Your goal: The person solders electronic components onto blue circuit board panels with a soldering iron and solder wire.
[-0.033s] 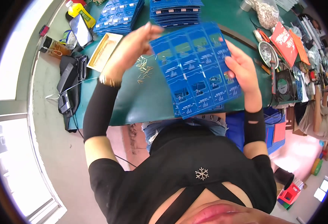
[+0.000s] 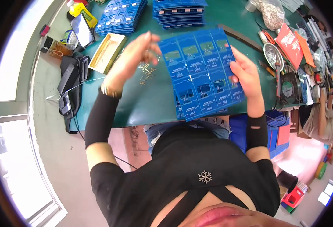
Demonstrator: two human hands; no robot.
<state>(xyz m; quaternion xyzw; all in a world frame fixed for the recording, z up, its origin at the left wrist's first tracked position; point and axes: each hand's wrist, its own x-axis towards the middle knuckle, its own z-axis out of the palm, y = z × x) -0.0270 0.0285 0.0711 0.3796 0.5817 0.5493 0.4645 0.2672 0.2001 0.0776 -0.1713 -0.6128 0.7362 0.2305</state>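
Your right hand [image 2: 246,73] is gripping the board [image 2: 197,79] over the surface [image 2: 136,106], the board's top edge now sitting slightly lower. Your left hand [image 2: 128,60] is hovering alongside, fingers [image 2: 143,41] half-curled (contents: can't tell), so the right is doing all visible holding.

A black short-sleeved top [image 2: 200,155] bears a silvery snowflake [image 2: 205,177]; two black straps [image 2: 185,206] spread in a V at its neckline. Black forearm sleeves [image 2: 101,117], the right with a small slit [image 2: 255,127]. Thin gold-toned bracelet [image 2: 110,91], left wrist. Frayed blue jeans [image 2: 154,133].
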